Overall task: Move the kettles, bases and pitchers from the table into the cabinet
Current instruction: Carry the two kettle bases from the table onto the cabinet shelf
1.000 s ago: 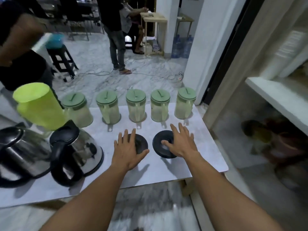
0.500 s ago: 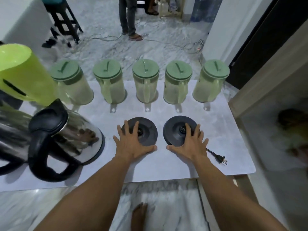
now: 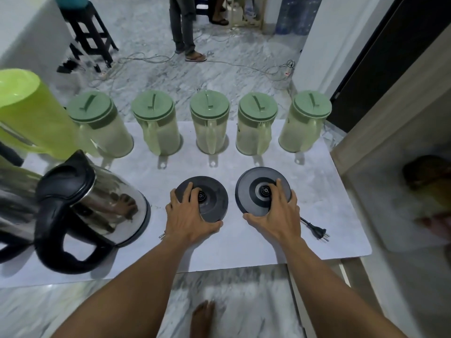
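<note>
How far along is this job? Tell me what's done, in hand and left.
Done: nothing I can see; the cabinet interior is blurred. In hand: the left hand grips the left base, the right hand the right base. Left: the near kettle, a second kettle, five green-lidded pitchers and the lime pitcher, all on the table.

Left frame edge crops the second kettle [image 3: 14, 203] and the lime pitcher [image 3: 26, 113]. The left hand [image 3: 188, 217] masks the near-left rim of the left base [image 3: 212, 203]; the right hand [image 3: 278, 218] masks the right base [image 3: 251, 191] likewise. Cabinet [image 3: 366, 152] interior blurred: brown item [image 3: 425, 172], possibly a pot, unidentifiable.
</note>
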Demonstrator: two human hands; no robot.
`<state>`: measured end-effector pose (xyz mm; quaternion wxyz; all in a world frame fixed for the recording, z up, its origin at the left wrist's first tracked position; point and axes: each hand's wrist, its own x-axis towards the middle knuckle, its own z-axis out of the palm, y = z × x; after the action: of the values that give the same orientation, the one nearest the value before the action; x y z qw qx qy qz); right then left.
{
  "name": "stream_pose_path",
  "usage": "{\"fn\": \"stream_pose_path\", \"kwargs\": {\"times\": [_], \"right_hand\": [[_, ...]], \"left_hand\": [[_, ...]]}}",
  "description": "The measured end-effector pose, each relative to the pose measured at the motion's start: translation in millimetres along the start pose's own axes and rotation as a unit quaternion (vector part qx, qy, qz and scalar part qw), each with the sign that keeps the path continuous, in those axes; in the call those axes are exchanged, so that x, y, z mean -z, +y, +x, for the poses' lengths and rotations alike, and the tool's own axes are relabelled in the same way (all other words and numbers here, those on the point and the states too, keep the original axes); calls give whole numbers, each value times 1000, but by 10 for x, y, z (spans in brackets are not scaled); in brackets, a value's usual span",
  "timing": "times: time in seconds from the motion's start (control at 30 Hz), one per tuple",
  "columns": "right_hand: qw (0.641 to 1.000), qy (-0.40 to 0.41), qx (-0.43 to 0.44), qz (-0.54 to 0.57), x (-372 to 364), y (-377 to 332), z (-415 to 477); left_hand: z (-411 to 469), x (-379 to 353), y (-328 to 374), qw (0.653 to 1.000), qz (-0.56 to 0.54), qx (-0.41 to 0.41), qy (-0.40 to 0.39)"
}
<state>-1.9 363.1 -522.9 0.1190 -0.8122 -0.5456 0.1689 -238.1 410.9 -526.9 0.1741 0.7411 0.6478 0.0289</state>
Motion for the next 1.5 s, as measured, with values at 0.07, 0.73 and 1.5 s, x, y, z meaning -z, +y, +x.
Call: {"fn": "stream_pose_path", "kwargs": {"times": [0.07, 0.73, 1.5], "right_hand": [[1000, -1, -7, 15, 44, -23, -1], [999, 2, -36, -8, 1138, 85, -798], [946, 222, -232, -35, 3118, -731, -3704]], "left_hand": [[-25, 31, 6, 1000, 0, -4, 6], [-601, 830, 320, 994, -4, -95, 44], [-1712, 2720, 1146, 897, -53, -430, 82]]}}
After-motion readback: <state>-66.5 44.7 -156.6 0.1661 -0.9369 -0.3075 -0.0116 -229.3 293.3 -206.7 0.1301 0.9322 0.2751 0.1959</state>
